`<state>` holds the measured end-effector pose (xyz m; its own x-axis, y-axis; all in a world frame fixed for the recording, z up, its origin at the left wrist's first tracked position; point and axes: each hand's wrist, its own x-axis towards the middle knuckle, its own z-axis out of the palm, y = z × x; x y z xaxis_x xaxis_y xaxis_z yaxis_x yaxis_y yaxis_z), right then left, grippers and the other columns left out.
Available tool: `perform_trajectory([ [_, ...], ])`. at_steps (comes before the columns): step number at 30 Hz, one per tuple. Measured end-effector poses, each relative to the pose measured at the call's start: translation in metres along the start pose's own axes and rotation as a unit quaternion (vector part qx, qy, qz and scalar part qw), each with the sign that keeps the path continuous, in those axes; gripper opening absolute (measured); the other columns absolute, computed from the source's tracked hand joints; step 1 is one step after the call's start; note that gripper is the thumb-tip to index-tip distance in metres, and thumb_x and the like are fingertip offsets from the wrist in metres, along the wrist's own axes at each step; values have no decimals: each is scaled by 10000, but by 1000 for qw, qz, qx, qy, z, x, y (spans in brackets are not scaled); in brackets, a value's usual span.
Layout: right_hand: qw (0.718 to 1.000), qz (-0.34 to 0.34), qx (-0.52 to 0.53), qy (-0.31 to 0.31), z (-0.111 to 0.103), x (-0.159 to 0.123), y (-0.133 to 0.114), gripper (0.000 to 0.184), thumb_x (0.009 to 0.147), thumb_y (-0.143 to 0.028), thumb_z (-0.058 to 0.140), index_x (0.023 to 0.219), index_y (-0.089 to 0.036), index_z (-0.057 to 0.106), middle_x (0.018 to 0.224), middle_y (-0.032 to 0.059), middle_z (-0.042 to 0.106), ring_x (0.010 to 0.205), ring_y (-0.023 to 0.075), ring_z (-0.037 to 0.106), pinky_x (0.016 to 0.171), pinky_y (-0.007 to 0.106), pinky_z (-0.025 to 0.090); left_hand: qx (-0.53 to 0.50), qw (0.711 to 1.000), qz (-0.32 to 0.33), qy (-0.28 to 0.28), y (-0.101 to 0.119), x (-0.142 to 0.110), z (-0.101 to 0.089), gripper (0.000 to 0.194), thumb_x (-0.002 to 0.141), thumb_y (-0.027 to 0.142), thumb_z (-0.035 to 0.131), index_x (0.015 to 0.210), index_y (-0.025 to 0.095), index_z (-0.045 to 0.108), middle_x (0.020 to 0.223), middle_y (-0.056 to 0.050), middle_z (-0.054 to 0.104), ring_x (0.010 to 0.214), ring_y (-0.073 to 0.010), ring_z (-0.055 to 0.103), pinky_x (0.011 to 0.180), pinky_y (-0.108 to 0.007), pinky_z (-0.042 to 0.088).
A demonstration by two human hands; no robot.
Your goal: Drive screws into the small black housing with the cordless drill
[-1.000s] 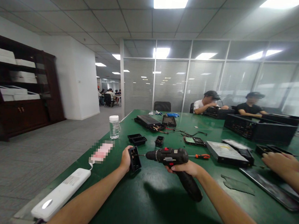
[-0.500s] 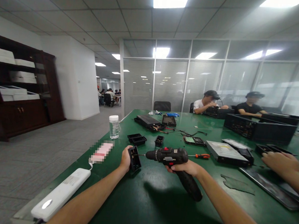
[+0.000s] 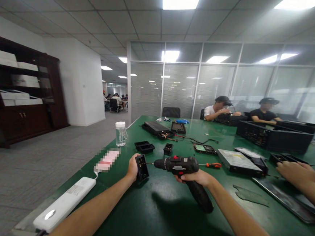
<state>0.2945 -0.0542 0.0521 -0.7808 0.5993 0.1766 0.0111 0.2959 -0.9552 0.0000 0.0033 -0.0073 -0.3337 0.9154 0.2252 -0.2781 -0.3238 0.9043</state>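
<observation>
Black tray (image 3: 142, 168), open, tilted above desk (image 3: 163, 213); left fingers (image 3: 133, 167) closed round its edge. Black drill (image 3: 179, 165), right fingers (image 3: 187, 177) wrapped round grip. Both unchanged from before.

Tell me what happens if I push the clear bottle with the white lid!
The bottle might tip, since it stands tall and narrow. Once down, its round body could roll, though the side loop might stop it.
</observation>
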Motion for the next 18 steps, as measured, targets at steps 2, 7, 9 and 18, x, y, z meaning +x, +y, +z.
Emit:
perform_trajectory([
  [2,1000,3,5,5,0,0,1,254,751,-285,659,904,-85,634,821,57,582,744,137,527,713,264,420,1,1000,-4,-1,1,-1,0,261,679,438,504,722,189,573,590,28,531,555,-136,491,557,-253,402],
  [7,1000,10,14,13,1,-1,3,250,753,-275,661,910,-83,632,819,58,583,727,127,519,689,252,417,10,1000,4,1,4,-2,1,272,679,446,499,721,189,574,604,23,533,577,-141,497,556,-252,397],
  [9,1000,6,16,11,1,-1,2,251,754,-275,659,914,-84,629,821,57,580,730,128,517,687,252,416,13,1000,7,-1,3,-2,1,268,685,444,492,711,189,569,602,23,526,573,-140,492,550,-250,391],
  [18,1000,-1,-2,-2,3,1,-4,272,755,-305,646,904,-78,621,796,51,565,731,132,507,702,258,400,20,999,26,-15,-2,4,-1,300,707,420,468,830,195,623,716,8,596,627,-147,537,599,-257,418],
])
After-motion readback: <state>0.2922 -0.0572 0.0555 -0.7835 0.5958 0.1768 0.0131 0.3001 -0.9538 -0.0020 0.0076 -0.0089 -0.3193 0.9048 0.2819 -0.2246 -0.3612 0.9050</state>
